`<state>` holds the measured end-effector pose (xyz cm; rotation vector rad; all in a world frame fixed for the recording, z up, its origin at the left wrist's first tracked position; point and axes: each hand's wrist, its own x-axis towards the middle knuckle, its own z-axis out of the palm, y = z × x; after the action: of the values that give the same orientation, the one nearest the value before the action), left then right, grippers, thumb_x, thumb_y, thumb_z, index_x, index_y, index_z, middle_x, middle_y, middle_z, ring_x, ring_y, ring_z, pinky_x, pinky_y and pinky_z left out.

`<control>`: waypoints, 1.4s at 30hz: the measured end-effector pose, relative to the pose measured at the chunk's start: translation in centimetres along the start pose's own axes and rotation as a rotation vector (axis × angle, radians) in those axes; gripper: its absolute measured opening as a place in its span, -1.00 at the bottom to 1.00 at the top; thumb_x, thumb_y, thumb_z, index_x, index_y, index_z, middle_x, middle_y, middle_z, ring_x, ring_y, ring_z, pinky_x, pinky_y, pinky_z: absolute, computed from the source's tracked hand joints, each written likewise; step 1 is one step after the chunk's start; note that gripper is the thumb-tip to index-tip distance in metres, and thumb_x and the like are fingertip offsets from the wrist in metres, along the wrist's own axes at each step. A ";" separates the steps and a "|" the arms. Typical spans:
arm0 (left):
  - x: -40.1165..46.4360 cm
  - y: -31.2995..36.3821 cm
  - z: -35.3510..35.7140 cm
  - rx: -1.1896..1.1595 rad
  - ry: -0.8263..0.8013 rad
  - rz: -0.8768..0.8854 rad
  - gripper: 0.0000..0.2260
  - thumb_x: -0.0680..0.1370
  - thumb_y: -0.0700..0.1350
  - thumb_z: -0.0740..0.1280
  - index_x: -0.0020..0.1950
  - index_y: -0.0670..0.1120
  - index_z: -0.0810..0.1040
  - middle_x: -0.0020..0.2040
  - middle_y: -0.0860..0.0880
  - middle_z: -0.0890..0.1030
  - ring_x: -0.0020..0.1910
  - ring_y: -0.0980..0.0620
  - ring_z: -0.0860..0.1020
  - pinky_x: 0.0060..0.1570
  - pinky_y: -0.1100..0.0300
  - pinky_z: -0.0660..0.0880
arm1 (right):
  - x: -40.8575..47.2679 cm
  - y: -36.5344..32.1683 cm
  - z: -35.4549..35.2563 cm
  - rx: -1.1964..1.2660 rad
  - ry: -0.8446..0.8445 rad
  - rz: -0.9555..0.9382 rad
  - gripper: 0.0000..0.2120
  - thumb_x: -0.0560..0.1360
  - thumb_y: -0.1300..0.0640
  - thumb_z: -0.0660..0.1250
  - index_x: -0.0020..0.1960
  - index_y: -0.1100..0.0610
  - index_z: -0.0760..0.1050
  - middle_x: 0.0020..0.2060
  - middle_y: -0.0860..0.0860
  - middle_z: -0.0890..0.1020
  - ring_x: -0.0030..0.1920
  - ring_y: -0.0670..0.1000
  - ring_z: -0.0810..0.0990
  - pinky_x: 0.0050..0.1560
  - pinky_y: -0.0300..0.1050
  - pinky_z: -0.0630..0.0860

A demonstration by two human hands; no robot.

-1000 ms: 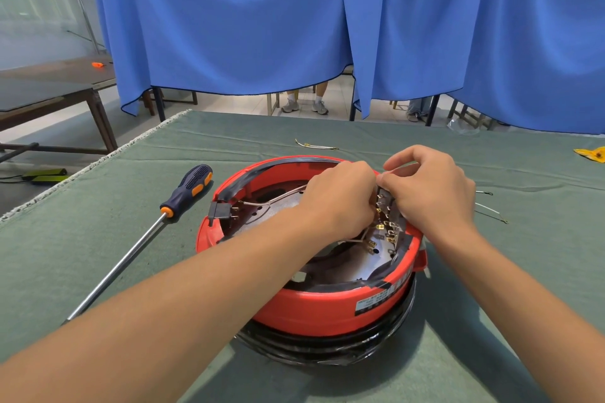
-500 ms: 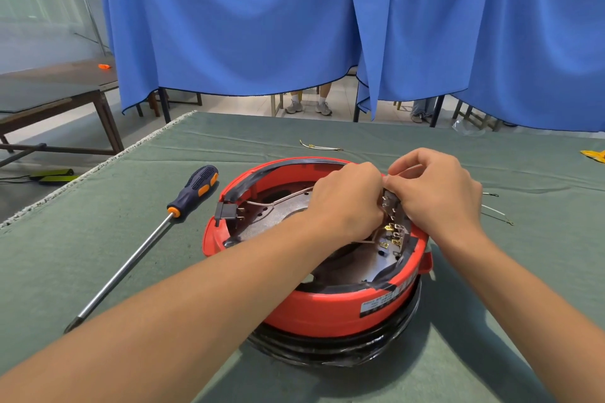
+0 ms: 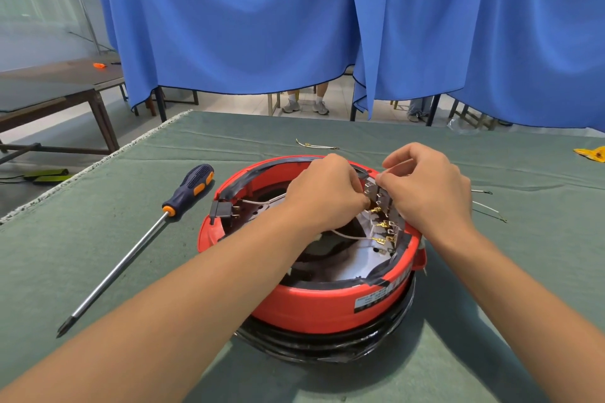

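Note:
A round red appliance housing [image 3: 327, 307] lies upside down on the green cloth, its open base facing up. Inside it are a silver plate, white wires and a grey terminal block [image 3: 383, 209] with brass connectors near the right rim. My left hand [image 3: 327, 193] reaches across the opening with fingers curled and pinches something small at the block. My right hand [image 3: 429, 190] holds the block's far side from the right, fingers curled over it. The fingertips of both hands are mostly hidden.
A long screwdriver [image 3: 144, 239] with a dark blue and orange handle lies on the green table cloth [image 3: 98, 271] left of the housing. Loose wire pieces [image 3: 314, 144] lie behind and to the right. Blue curtains [image 3: 294, 26] hang behind the table. A brown table [image 3: 59, 88] stands at far left.
Both hands stay at the terminal block with only small finger shifts. The camera view has drifted slightly, so everything sits a little lower and to the right.

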<state>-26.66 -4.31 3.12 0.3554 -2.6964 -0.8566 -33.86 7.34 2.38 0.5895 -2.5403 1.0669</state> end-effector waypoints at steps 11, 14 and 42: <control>-0.1 0.1 1.1 -0.011 -0.090 -0.021 -0.79 0.50 -0.11 0.35 -0.20 -0.24 0.64 -0.24 -0.18 0.64 -0.16 -0.18 0.60 -0.06 -0.07 0.55 | -0.2 0.0 -0.1 0.010 -0.012 0.001 -0.93 0.42 0.02 0.41 -0.15 -0.05 0.51 -0.35 -0.21 0.53 -0.19 -0.04 0.52 -0.35 -0.33 0.18; -0.1 0.1 1.0 -0.015 -0.090 -0.022 -0.80 0.50 -0.13 0.36 -0.20 -0.26 0.64 -0.24 -0.20 0.65 -0.18 -0.18 0.60 -0.08 -0.08 0.55 | -0.2 -0.1 -0.1 -0.004 0.000 -0.003 -0.94 0.42 0.02 0.41 -0.16 -0.05 0.53 -0.33 -0.19 0.54 -0.20 -0.05 0.51 -0.36 -0.32 0.16; -2.1 1.4 -0.2 0.233 -0.158 0.222 -0.91 0.48 -0.05 0.38 -0.09 0.04 0.49 -0.27 0.08 0.42 -0.18 -0.04 0.46 -0.25 0.14 0.35 | -0.3 -0.2 -0.2 0.069 -0.023 0.046 -0.90 0.38 0.02 0.43 -0.27 -0.05 0.52 -0.30 -0.19 0.61 -0.17 -0.02 0.58 -0.36 -0.28 0.24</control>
<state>-24.82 -2.67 3.70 0.0341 -2.9191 -0.5293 -33.47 7.45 2.52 0.5671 -2.5569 1.1743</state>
